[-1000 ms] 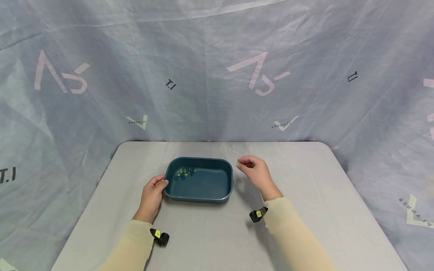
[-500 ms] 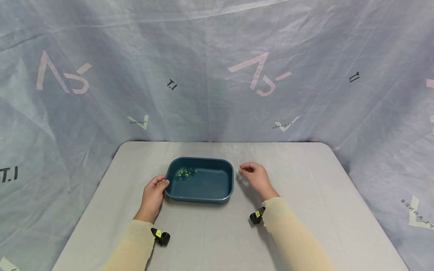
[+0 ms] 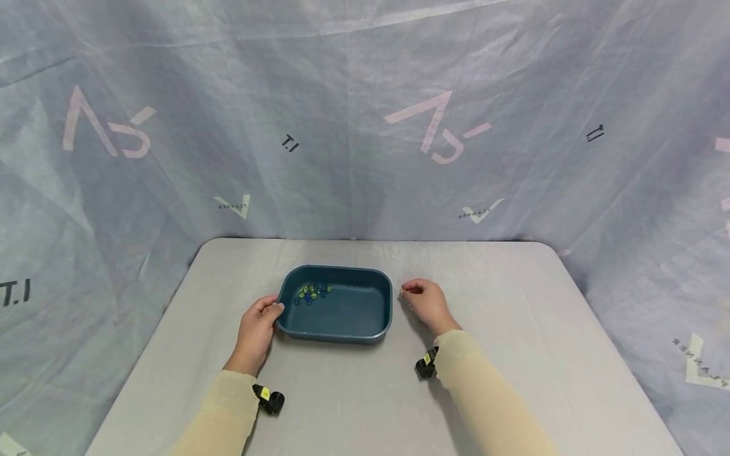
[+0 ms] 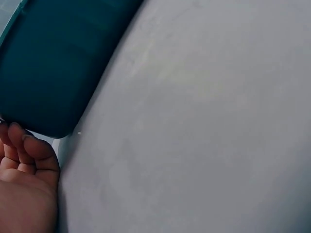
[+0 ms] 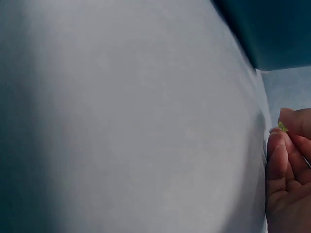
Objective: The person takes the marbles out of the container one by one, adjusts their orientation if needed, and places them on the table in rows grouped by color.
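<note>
Left hand [image 3: 255, 332] on the teal tray [image 3: 336, 316], yellow-green marble [image 5: 282, 126] pinched in the right hand [image 3: 428, 307]

On my head feed the tray sits on the pale surface [image 3: 342, 392], its left end gripped with the thumb at the rim. Inside, glass marbles [image 3: 308, 296], blue and yellow-green, lie bunched toward the far left. The right hand is just beyond the tray's right end, apart from it, thumb and forefinger together at the tips; what they hold is too small for me to make out here.

My left wrist feed shows fingers curled side by side against the tray's end; the thumb is out of sight. I judge the tray to be light, stiff plastic, easily nudged, so the rim at a short end is a sound hold.

The right wrist feed settles the other grip: a sliver of the yellow-green marble shows between thumb and forefinger, below and outside the tray's corner. I'd expect it to be hard, smooth and slippery, light enough for two fingertips, and apt to shoot out if squeezed off-centre; I'd take it across its widest part.
</note>
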`<state>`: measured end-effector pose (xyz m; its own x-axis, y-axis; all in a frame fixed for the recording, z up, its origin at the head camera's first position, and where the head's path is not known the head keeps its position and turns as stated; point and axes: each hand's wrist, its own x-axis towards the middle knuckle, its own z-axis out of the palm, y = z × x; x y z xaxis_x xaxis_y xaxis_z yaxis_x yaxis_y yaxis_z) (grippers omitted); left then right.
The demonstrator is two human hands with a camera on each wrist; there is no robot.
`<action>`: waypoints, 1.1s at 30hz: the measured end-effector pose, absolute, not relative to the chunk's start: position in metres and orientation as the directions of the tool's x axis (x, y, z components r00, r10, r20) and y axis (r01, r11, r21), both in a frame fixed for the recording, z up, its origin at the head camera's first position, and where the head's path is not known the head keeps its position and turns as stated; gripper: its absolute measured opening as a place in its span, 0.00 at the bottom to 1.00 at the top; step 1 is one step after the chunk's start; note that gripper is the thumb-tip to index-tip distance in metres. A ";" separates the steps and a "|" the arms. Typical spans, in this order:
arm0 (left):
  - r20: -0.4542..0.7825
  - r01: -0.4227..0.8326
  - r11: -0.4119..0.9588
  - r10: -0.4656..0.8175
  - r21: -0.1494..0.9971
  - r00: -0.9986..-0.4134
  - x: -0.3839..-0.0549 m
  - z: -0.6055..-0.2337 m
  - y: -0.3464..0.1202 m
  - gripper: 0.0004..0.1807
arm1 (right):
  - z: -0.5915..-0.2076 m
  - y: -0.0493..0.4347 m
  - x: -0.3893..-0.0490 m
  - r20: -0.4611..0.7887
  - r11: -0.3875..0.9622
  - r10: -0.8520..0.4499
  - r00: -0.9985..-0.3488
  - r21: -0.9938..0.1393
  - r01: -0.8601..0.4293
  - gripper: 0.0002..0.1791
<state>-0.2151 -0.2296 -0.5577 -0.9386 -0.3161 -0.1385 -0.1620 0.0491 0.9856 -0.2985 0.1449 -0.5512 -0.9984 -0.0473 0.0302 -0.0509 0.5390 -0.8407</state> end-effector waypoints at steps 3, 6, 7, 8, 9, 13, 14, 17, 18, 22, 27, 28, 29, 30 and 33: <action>-0.140 -0.164 0.052 -0.311 0.985 -0.940 -0.215 -0.558 -0.230 0.19 | -0.553 0.145 -0.299 0.038 0.553 -0.040 -0.998 -0.832 -0.054 0.05; -0.151 -0.176 0.053 -0.311 0.983 -0.938 -0.215 -0.555 -0.229 0.19 | -0.554 0.146 -0.298 0.039 0.564 -0.042 -0.998 -0.824 -0.056 0.04; -0.156 -0.181 0.054 -0.310 0.982 -0.938 -0.215 -0.555 -0.229 0.19 | -0.554 0.147 -0.298 0.035 0.566 -0.044 -0.998 -0.822 -0.054 0.04; -0.159 -0.184 0.055 -0.307 0.981 -0.938 -0.215 -0.554 -0.229 0.19 | -0.554 0.147 -0.298 0.032 0.570 -0.046 -0.998 -0.820 -0.052 0.04; -0.163 -0.188 0.052 -0.308 0.981 -0.937 -0.215 -0.554 -0.228 0.19 | -0.554 0.147 -0.298 0.031 0.575 -0.049 -0.998 -0.817 -0.053 0.04; -0.155 -0.183 0.064 -0.305 0.981 -0.939 -0.214 -0.552 -0.227 0.19 | -0.554 0.147 -0.297 0.025 0.591 -0.054 -0.998 -0.805 -0.053 0.05; -0.155 -0.183 0.064 -0.307 0.981 -0.939 -0.214 -0.552 -0.227 0.19 | -0.554 0.147 -0.297 0.025 0.592 -0.056 -0.998 -0.804 -0.054 0.06; -0.153 -0.182 0.067 -0.313 0.981 -0.937 -0.214 -0.552 -0.227 0.20 | -0.552 0.146 -0.296 0.021 0.588 -0.059 -0.998 -0.807 -0.052 0.06; -0.154 -0.183 0.064 -0.315 0.981 -0.937 -0.214 -0.552 -0.227 0.20 | -0.552 0.146 -0.295 0.020 0.587 -0.059 -0.998 -0.808 -0.051 0.06; -0.161 -0.189 0.059 -0.316 0.980 -0.935 -0.213 -0.553 -0.227 0.19 | -0.553 0.146 -0.294 0.020 0.594 -0.060 -0.998 -0.803 -0.052 0.05; -0.144 -0.170 0.061 -0.309 0.984 -0.940 -0.214 -0.553 -0.227 0.19 | -0.552 0.145 -0.295 0.035 0.603 -0.059 -0.998 -0.796 -0.064 0.05; -0.139 -0.165 0.060 -0.308 0.984 -0.941 -0.214 -0.552 -0.227 0.19 | -0.552 0.145 -0.295 0.037 0.603 -0.059 -0.998 -0.795 -0.065 0.05; -0.136 -0.161 0.059 -0.307 0.985 -0.942 -0.215 -0.552 -0.227 0.19 | -0.552 0.145 -0.295 0.039 0.603 -0.060 -0.997 -0.795 -0.067 0.05; -0.137 -0.161 0.056 -0.308 0.985 -0.942 -0.215 -0.552 -0.227 0.19 | -0.551 0.145 -0.295 0.038 0.603 -0.059 -0.998 -0.795 -0.066 0.05; -0.146 -0.171 0.055 -0.310 0.984 -0.940 -0.214 -0.553 -0.228 0.19 | -0.552 0.144 -0.294 0.035 0.602 -0.060 -0.998 -0.796 -0.064 0.05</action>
<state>-0.2144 -0.2276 -0.5530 -0.9396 -0.3097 -0.1455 -0.1706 0.0551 0.9838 -0.2942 0.1443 -0.5518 -0.9976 -0.0600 0.0353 -0.0643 0.6022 -0.7958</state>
